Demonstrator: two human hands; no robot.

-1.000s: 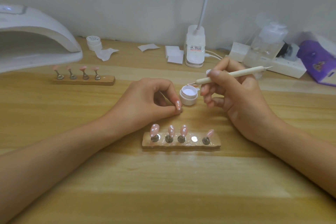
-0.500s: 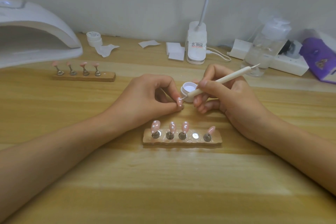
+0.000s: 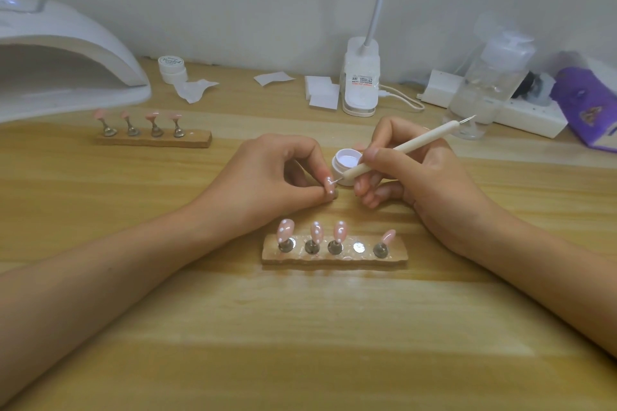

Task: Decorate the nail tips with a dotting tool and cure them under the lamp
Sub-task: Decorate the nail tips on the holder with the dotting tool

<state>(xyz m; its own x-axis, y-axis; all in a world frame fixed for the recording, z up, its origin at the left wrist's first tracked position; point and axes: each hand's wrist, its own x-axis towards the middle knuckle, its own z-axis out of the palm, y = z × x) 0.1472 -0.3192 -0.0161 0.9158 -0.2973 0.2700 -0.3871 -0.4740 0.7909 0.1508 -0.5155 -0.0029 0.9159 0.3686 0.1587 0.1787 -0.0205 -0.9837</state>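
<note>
One pink oval nail tip (image 3: pixel 329 186) with white dots sits mid-table, pinched between the left hand's (image 3: pixel 267 180) thumb and forefinger. The right hand (image 3: pixel 417 177) grips one cream dotting tool (image 3: pixel 400 152) like a pen, its metal point touching that tip. Just behind stands one open white gel jar (image 3: pixel 345 160). The near wooden stand (image 3: pixel 334 260) carries four pink tips, three of them dotted, and one bare magnet. The far-left wooden stand (image 3: pixel 197 138) carries four more, beside one white curing lamp (image 3: pixel 66 53).
</note>
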